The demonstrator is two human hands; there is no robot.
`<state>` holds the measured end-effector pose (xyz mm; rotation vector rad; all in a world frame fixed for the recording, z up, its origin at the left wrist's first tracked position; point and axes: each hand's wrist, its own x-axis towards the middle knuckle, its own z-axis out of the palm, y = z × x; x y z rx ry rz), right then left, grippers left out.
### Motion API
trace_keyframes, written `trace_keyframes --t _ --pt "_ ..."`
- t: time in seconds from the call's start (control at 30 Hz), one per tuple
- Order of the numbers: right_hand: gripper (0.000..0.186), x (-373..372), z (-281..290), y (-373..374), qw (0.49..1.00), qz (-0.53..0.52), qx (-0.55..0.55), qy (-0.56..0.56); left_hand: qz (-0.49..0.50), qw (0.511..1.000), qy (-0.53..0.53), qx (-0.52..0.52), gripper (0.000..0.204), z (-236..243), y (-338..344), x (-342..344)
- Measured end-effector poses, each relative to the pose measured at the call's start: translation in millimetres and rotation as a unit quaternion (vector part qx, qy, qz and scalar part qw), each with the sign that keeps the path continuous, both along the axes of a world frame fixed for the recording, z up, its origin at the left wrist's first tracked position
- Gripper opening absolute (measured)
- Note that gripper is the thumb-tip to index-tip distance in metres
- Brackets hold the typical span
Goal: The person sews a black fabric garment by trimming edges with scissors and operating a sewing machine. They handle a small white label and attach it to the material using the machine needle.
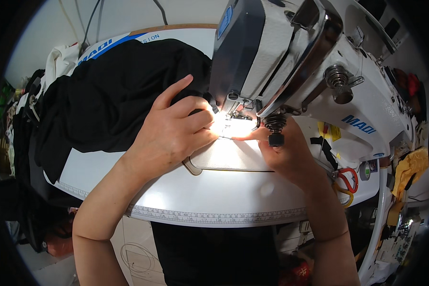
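Observation:
A white industrial sewing machine (319, 71) stands on a white table (200, 200), its lamp lighting the needle plate (233, 126). Black fabric (109, 95) lies piled to the left of the needle. My left hand (176, 126) rests on the edge of the black fabric, fingers curled and pressing it toward the presser foot. My right hand (283, 152) reaches under the machine head, its fingertips touching the lit plate right in front of the needle. What lies between the fingertips is washed out by the glare.
Orange-handled scissors (348, 181) lie at the table's right, beside yellow cloth (410, 167) and clutter. A ruler strip runs along the table's front edge (214, 217). More dark garments hang off the left side (28, 133). Cables run up the back wall.

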<state>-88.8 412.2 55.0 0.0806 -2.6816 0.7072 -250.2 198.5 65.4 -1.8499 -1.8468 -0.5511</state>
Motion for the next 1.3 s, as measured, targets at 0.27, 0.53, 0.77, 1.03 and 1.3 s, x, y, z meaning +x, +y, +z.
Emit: trace_keyframes --t 0.27,0.53,0.77,1.03,1.3 --pt "0.02 1 3 -4 0.999 -0.016 0.034 0.032 0.023 1.0 -0.001 0.007 0.009 -2 -2 2" --pt "0.023 -2 0 2 0.997 0.002 0.045 0.056 0.052 0.998 -0.013 -0.017 0.015 0 -1 2" --pt "0.017 -4 -5 2 0.995 -0.013 0.064 0.08 0.066 0.997 -0.021 -0.019 0.016 -2 0 2" --pt "0.009 -1 2 3 0.999 -0.028 0.037 0.02 0.072 0.997 -0.022 -0.035 0.013 -2 0 2" --pt "0.01 -6 -2 3 0.995 -0.024 0.06 0.075 0.064 0.997 -0.03 -0.024 0.01 -6 1 1"
